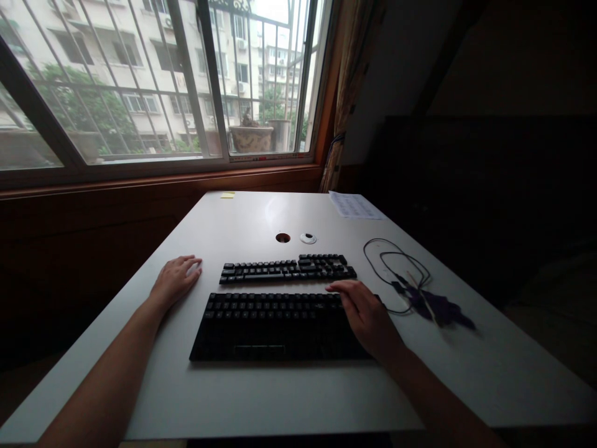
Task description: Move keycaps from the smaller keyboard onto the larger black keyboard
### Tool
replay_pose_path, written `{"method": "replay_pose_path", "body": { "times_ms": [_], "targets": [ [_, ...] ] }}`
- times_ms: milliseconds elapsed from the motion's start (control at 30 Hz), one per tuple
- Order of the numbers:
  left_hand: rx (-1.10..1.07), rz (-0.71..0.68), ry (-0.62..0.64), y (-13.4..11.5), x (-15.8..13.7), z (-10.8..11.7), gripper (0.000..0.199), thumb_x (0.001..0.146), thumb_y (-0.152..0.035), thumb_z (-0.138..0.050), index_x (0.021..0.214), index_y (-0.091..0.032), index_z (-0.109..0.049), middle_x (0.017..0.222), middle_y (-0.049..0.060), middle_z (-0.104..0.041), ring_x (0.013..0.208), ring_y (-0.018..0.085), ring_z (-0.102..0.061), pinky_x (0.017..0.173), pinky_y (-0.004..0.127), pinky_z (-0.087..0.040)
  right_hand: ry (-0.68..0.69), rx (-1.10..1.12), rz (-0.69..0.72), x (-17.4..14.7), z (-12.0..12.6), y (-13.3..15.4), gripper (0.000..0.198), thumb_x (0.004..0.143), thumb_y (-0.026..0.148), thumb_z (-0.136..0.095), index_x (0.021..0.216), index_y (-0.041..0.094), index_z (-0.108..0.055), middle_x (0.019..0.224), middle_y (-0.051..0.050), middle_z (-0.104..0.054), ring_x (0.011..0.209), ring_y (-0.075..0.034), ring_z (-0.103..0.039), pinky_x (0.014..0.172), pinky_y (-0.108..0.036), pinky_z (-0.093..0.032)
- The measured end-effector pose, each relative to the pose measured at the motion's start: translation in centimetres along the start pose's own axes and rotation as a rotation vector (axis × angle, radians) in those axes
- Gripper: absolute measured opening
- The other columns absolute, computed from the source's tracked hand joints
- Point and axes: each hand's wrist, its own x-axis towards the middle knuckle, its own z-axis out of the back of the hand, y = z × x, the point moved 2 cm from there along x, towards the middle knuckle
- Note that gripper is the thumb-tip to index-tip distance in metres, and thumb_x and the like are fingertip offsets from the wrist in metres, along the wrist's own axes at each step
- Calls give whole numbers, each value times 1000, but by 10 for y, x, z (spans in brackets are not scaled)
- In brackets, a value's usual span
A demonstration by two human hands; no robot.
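Note:
A black keyboard (261, 336) lies flat near the front of the white table. Small keys show in its upper rows, while its lower part looks dark and smooth. Just beyond it, black keycaps (275, 272) are laid out in rows, with gaps at the right end. My right hand (366, 314) reaches over the keyboard's right side, fingers stretched left and fingertips slightly apart near its top edge. Whether they touch a key is unclear, and I see nothing held. My left hand (176, 279) rests on the tabletop left of the keycaps, fingers loosely spread and holding nothing.
To the right lie a looped black cable (396, 252) and a dark purple cloth (438, 308) with a thin stick across it. A round hole (282, 238) and a white ring cover (308, 238) sit mid-table. Printed paper (357, 205) and a yellow note (227, 195) lie farther back.

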Motion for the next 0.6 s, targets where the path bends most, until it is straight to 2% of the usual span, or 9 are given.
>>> {"method": "replay_pose_path", "body": {
  "times_ms": [233, 367, 600],
  "targets": [
    [2, -3, 4, -2, 0, 0, 52, 95, -50, -43, 127, -22, -72, 137, 12, -67, 126, 32, -62, 112, 48, -46, 156, -35, 27, 42, -25, -29, 22, 104, 19, -44, 117, 24, -62, 110, -7, -75, 108, -24, -69, 100, -42, -54],
    [2, 1, 2, -3, 0, 2, 52, 94, -50, -43, 126, -22, -73, 137, 12, -67, 126, 33, -62, 111, 49, -46, 285, -137, -40, 70, -45, -52, 20, 106, 21, -43, 117, 22, -60, 114, -8, -74, 112, -23, -67, 103, -39, -50],
    [3, 14, -5, -5, -1, 2, 49, 95, -49, -45, 126, -24, -73, 137, 11, -68, 126, 32, -62, 113, 49, -45, 355, -199, -89, 97, -66, -69, 19, 104, 20, -44, 114, 20, -61, 117, -12, -73, 107, -25, -68, 97, -38, -49]
  ]
}}
